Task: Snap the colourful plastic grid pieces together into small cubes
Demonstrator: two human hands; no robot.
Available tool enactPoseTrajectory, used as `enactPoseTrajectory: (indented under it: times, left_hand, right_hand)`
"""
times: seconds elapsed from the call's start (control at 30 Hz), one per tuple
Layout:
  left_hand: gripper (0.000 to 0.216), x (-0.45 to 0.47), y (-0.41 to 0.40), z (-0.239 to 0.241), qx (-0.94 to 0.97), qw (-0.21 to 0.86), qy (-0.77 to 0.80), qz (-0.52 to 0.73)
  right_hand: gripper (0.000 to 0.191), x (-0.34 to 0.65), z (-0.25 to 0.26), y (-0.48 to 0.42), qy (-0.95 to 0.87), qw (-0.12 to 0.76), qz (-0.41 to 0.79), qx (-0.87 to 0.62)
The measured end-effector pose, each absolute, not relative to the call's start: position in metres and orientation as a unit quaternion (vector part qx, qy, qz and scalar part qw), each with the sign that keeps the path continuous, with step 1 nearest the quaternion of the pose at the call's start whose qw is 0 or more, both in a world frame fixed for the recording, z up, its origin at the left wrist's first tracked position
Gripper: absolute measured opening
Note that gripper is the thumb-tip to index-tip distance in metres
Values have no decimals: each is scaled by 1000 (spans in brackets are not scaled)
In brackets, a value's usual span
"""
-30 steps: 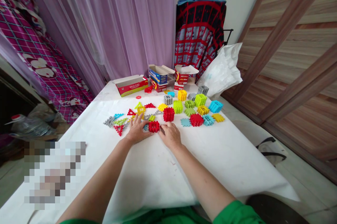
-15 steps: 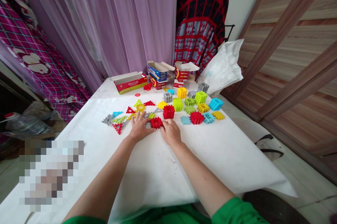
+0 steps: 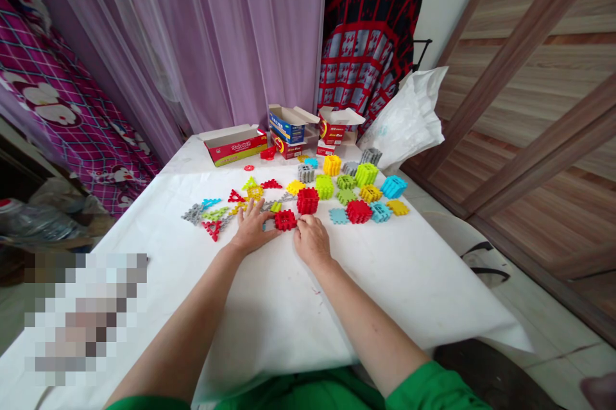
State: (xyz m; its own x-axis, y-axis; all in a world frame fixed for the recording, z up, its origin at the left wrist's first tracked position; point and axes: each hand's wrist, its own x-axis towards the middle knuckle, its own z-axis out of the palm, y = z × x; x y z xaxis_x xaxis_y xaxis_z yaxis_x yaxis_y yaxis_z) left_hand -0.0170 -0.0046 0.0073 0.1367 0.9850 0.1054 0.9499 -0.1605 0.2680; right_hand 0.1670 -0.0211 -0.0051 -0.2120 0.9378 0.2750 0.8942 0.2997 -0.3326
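A low stack of red square notched plastic tiles [image 3: 285, 220] lies on the white-covered table between my hands. My left hand [image 3: 251, 228] is at its left side, fingers spread and thumb reaching toward the stack's near edge. On the other side, my right hand [image 3: 312, 238] is closed, its curled fingertips at the stack's right edge; what they grip is hidden. Just behind stands a taller red tile stack [image 3: 307, 201]. Beyond my left fingers lie loose pieces, among them a red triangle [image 3: 212, 230], a yellow square [image 3: 255, 192] and grey pieces [image 3: 193, 213].
Several sorted tile stacks stand to the right, including a lime one [image 3: 366, 174], a blue one [image 3: 394, 187] and a red one [image 3: 359, 212]. Open cardboard boxes [image 3: 235, 148] line the back of the table, beside a white plastic bag [image 3: 409, 118].
The view has shifted slightly. Both hands stay around the low red stack, with little visible change in their pose.
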Motion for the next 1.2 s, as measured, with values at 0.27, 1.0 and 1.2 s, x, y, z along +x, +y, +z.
enactPoseTrajectory:
  times: [0.27,1.0,1.2]
  left_hand:
    - [44,-18,-3,5,753,73,638,144]
    - [45,-21,0,0,759,67,632,142]
    - [43,-24,-6,-3,763,50,618,184]
  right_hand:
    - [26,166,-1,-22,-787,199,51,-582]
    - [26,173,-12,-18,-760,294,80,-575]
    - [15,219,29,18,-790,328,88,-510]
